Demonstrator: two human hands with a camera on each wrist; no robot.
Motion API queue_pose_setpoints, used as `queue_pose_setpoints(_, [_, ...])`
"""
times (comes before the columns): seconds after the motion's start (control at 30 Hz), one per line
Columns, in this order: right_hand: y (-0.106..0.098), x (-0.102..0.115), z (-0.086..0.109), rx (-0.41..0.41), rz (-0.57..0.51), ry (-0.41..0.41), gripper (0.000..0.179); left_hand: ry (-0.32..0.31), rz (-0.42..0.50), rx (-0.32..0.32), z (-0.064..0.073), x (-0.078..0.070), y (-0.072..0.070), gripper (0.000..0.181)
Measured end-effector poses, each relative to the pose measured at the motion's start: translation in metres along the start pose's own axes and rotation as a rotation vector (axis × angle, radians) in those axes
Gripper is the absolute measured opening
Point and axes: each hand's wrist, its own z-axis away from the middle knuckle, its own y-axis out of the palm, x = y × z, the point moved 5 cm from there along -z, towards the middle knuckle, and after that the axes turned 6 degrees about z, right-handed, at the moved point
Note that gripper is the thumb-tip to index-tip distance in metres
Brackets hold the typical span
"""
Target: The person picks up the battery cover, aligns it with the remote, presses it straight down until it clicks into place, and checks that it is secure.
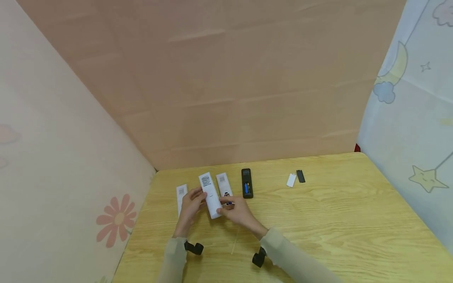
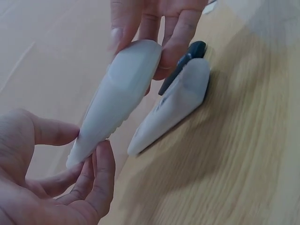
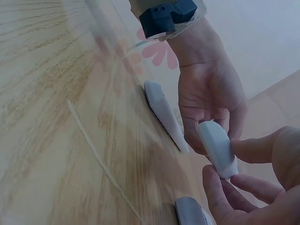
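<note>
A white remote control (image 1: 211, 198) is held above the table between both hands, its plain back with a printed label facing up. My left hand (image 1: 190, 207) pinches its left side between thumb and fingers. Toward the lower end, my right hand (image 1: 240, 212) grips it with thumb and fingertips. In the left wrist view, the remote's (image 2: 122, 79) rounded side shows between the hands. Another white remote (image 1: 223, 182), with its battery compartment uncovered, lies just right of the held one, partly hidden by my right hand. A third white remote (image 1: 181, 191) lies behind my left hand.
A black remote (image 1: 247, 177) lies further right, a blue battery in its uncovered compartment. Beyond it are a white battery cover (image 1: 291, 180) and a black cover (image 1: 301, 176). A thin pale strip (image 1: 234, 241) lies on the wooden table (image 1: 336, 220) between the forearms.
</note>
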Motion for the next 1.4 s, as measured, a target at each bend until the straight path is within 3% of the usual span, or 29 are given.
queue_pose_setpoints(0.8, [0.014,-0.004,-0.002,-0.014,-0.007,0.072,0.036,0.011,-0.162,-0.044,0.002,0.006,-0.011,0.043])
queue_pose_setpoints(1.3, [0.021,-0.008,-0.005,-0.033,0.059,0.05,0.033,0.006,-0.219,-0.062,0.0,0.012,-0.012,0.042])
queue_pose_setpoints(1.4, [0.024,-0.01,-0.004,-0.027,0.031,0.066,0.032,0.01,-0.233,-0.057,0.001,0.014,-0.013,0.04])
